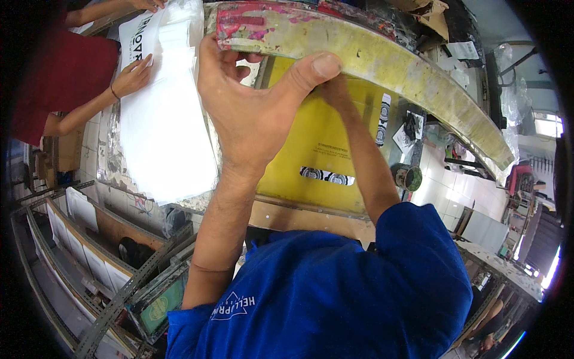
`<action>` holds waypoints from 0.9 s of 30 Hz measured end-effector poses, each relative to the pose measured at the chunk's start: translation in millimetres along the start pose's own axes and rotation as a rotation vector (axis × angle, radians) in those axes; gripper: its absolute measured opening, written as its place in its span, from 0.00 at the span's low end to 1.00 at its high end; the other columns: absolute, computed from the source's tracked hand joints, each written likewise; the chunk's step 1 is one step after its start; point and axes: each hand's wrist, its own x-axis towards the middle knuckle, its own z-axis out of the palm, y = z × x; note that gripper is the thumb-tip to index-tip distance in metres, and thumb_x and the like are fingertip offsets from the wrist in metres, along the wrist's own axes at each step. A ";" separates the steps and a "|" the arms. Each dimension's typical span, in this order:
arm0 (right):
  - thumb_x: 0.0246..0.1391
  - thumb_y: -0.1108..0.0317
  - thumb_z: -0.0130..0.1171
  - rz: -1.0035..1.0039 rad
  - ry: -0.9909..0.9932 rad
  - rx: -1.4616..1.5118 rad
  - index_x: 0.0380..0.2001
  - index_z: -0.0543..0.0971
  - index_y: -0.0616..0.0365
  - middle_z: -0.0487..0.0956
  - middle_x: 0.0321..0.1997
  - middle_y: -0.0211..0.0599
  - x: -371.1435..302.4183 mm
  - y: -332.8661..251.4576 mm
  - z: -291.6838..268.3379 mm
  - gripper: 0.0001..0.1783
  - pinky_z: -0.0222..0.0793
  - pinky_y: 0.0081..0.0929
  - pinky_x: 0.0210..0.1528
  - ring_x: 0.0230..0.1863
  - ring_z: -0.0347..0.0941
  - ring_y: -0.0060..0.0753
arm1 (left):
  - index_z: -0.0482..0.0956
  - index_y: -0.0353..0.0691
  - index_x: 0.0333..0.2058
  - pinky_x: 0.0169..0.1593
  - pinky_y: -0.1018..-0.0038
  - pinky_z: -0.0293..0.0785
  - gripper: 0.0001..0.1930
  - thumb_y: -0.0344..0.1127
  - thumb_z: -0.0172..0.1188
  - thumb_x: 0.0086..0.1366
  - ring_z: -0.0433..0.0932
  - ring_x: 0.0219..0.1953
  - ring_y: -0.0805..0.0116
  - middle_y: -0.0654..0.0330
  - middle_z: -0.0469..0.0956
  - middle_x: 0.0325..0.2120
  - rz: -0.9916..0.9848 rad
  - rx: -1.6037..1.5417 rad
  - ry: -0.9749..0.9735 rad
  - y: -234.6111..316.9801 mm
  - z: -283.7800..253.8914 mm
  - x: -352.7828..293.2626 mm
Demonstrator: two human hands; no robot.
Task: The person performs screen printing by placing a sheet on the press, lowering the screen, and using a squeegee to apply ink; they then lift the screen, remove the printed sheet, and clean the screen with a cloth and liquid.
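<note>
As left hand (254, 113) grips it, stained bar (382, 49) extends rightward.

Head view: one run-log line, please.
left hand: grips stained bar | right hand: mostly hidden, grip unclear | yellow panel: beneath hands

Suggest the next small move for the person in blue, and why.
Probably steady the long stained bar with the left hand before shifting the right hand: the left hand grips near one end, no hand shows at the far right end, and the right hand is partly hidden behind it.
</note>
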 end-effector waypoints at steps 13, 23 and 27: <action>0.43 0.74 0.62 0.022 0.136 -0.194 0.42 0.82 0.50 0.81 0.47 0.45 -10.8 -23.7 -3.9 0.19 0.61 0.48 0.63 0.55 0.72 0.56 | 0.71 0.30 0.51 0.52 0.71 0.73 0.30 0.39 0.76 0.56 0.78 0.46 0.66 0.53 0.79 0.43 0.087 0.063 -0.011 -4.6 2.5 2.6; 0.52 0.72 0.56 -0.005 0.447 -0.374 0.58 0.74 0.55 0.74 0.60 0.55 -22.3 18.6 -100.3 0.27 0.54 0.52 0.69 0.65 0.64 0.59 | 0.70 0.32 0.47 0.48 0.72 0.71 0.37 0.47 0.81 0.47 0.75 0.42 0.70 0.57 0.77 0.40 0.056 -0.013 0.044 -3.8 6.5 2.5; 0.55 0.65 0.56 -0.178 0.465 -0.555 0.62 0.71 0.54 0.69 0.65 0.53 -7.2 18.6 -47.7 0.29 0.56 0.53 0.69 0.67 0.62 0.57 | 0.71 0.31 0.48 0.48 0.73 0.71 0.36 0.45 0.81 0.48 0.75 0.42 0.71 0.57 0.78 0.39 0.051 -0.031 0.049 -3.1 10.4 4.0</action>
